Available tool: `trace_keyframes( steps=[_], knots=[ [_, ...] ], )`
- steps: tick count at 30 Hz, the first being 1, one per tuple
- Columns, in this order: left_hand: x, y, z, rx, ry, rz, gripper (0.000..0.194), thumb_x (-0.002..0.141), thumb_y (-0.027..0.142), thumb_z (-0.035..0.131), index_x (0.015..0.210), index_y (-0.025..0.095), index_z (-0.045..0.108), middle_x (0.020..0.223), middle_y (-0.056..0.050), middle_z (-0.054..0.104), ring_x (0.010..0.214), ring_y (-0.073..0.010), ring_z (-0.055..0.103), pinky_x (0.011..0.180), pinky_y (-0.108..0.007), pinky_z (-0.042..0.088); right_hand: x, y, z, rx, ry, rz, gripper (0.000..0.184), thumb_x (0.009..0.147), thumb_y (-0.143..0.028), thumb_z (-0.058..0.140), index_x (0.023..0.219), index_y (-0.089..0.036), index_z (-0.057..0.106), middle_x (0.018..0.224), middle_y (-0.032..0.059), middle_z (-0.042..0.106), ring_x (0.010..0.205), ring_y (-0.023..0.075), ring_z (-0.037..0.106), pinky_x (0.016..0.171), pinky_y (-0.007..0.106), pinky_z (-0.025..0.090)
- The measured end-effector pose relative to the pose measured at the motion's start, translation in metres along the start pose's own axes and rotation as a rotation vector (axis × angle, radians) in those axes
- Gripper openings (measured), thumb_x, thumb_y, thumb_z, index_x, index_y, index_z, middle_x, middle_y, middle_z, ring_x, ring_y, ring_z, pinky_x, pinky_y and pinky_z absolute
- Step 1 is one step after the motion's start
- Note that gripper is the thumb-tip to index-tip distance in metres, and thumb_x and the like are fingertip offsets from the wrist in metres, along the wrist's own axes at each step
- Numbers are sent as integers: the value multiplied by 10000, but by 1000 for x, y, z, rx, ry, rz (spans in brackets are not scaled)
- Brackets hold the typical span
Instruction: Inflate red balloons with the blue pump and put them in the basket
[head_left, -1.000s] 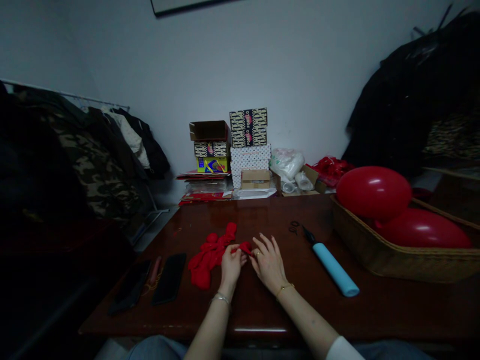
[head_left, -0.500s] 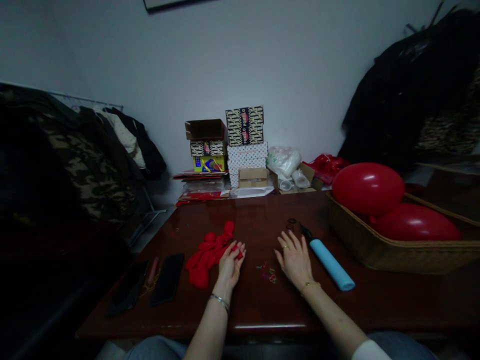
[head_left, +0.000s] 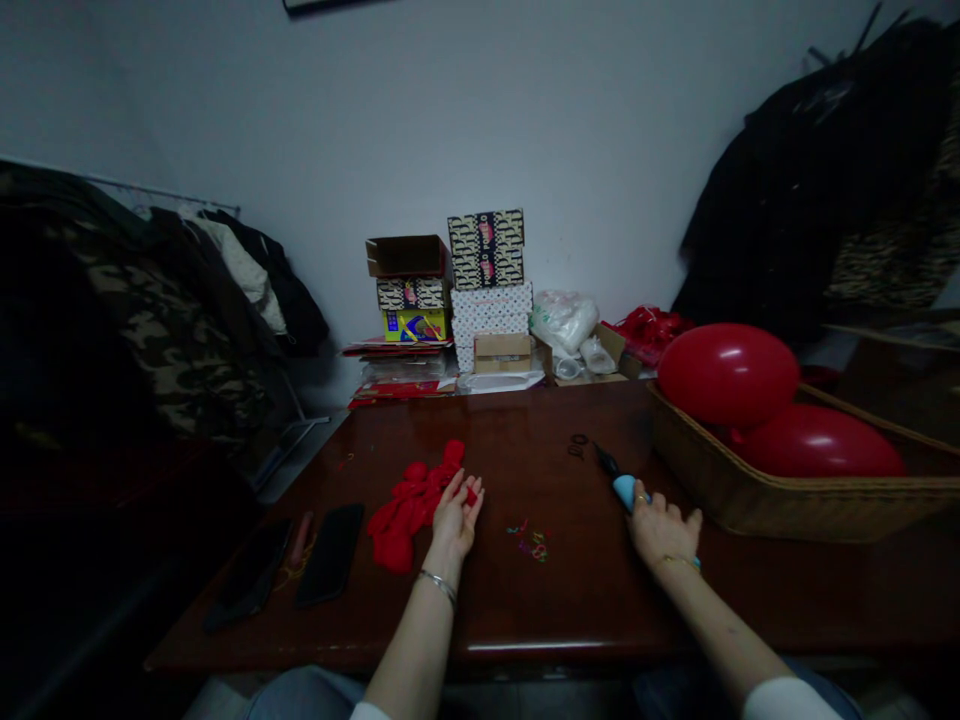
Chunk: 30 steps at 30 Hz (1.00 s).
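My left hand (head_left: 456, 515) is turned partly palm up with its fingers curled around a small deflated red balloon (head_left: 471, 496). Just left of it lies a heap of limp red balloons (head_left: 409, 515) on the table. My right hand (head_left: 665, 530) lies over a light-blue hand balloon pump (head_left: 625, 490), fingers bent round its barrel. The pump's black nozzle (head_left: 606, 460) points away from me to the left; most of the barrel is hidden under the hand. Between my hands are several small coloured rubber bands (head_left: 536, 545).
On the right, a wicker basket (head_left: 750, 505) holds two inflated red balloons (head_left: 727, 372). Two dark phones (head_left: 330, 555) lie at the left. Black bands (head_left: 577, 446) rest beyond the nozzle. Stacked boxes (head_left: 487, 325) stand at the back; clothes hang on both sides.
My right hand has moved right from the bare tabletop onto the blue pump and closed round it. My left hand keeps its red balloon, nearly in place.
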<state>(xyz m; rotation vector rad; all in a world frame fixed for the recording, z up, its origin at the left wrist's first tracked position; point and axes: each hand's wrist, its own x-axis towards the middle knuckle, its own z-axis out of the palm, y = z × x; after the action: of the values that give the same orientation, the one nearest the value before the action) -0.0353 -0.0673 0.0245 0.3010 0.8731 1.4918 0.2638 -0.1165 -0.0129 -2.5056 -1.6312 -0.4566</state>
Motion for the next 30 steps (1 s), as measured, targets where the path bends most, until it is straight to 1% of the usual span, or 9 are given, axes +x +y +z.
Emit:
trace_keyframes(
  steps=[3, 6, 7, 9, 11, 14, 19, 25, 30],
  knots=[
    [4, 1, -2, -11, 2, -1, 326, 822, -21, 456, 1065, 146, 594, 1027, -123, 636, 862, -151, 664, 774, -274, 551, -2, 0, -6, 23, 19, -47, 465, 830, -255, 424, 1276, -129, 461, 950, 161, 605, 860, 270, 567, 893, 522, 263],
    [11, 4, -1, -35, 26, 5, 312, 816, -36, 448, 1020, 141, 605, 1012, -112, 637, 863, -149, 661, 772, -275, 552, -9, -9, -20, 58, 41, -124, 471, 839, -288, 427, 1298, -183, 434, 952, 115, 608, 872, 239, 564, 912, 472, 278],
    [14, 5, 0, -45, 36, 8, 310, 816, -39, 443, 1009, 142, 606, 999, -107, 638, 862, -146, 659, 772, -276, 552, -12, -14, -27, 82, 51, -172, 480, 840, -305, 434, 1311, -215, 415, 965, 91, 607, 866, 219, 564, 928, 451, 277],
    [19, 9, 5, -65, 52, 16, 297, 821, -37, 438, 988, 143, 604, 972, -100, 641, 855, -140, 658, 780, -278, 548, -22, -26, -43, 220, 90, -344, 504, 834, -301, 448, 1328, -220, 390, 990, 77, 599, 878, 202, 561, 957, 432, 267],
    [23, 12, 10, -80, 64, 27, 278, 824, -33, 440, 969, 143, 599, 958, -94, 641, 842, -134, 658, 793, -280, 541, -35, -37, -60, 347, 98, -505, 524, 826, -294, 463, 1339, -240, 372, 997, 57, 593, 897, 186, 557, 984, 413, 253],
    [30, 17, 18, -79, 75, 57, 277, 826, -31, 442, 972, 153, 590, 983, -90, 642, 825, -124, 660, 794, -277, 536, -51, -49, -78, 469, 88, -628, 559, 805, -281, 494, 1346, -273, 355, 1000, 37, 587, 914, 178, 551, 999, 408, 245],
    [36, 21, 25, -86, 71, 91, 254, 843, 0, 443, 995, 150, 581, 999, -108, 647, 795, -128, 665, 789, -301, 536, -63, -56, -89, 522, 65, -681, 592, 784, -260, 512, 1352, -276, 347, 985, 30, 581, 920, 179, 550, 1007, 418, 239],
    [30, 23, 27, -43, 34, 106, 229, 838, 8, 465, 968, 148, 591, 1028, -111, 647, 850, -145, 662, 808, -310, 526, -63, -61, -91, 508, 49, -648, 580, 777, -257, 520, 1339, -267, 374, 981, 35, 583, 918, 183, 555, 1002, 420, 246],
    [25, 17, 26, 21, 21, 137, 222, 829, 14, 493, 963, 149, 610, 1059, -117, 642, 886, -164, 658, 821, -315, 516, -65, -66, -93, 507, 46, -631, 573, 772, -253, 518, 1330, -261, 390, 982, 44, 588, 923, 191, 552, 994, 416, 252]
  ],
)
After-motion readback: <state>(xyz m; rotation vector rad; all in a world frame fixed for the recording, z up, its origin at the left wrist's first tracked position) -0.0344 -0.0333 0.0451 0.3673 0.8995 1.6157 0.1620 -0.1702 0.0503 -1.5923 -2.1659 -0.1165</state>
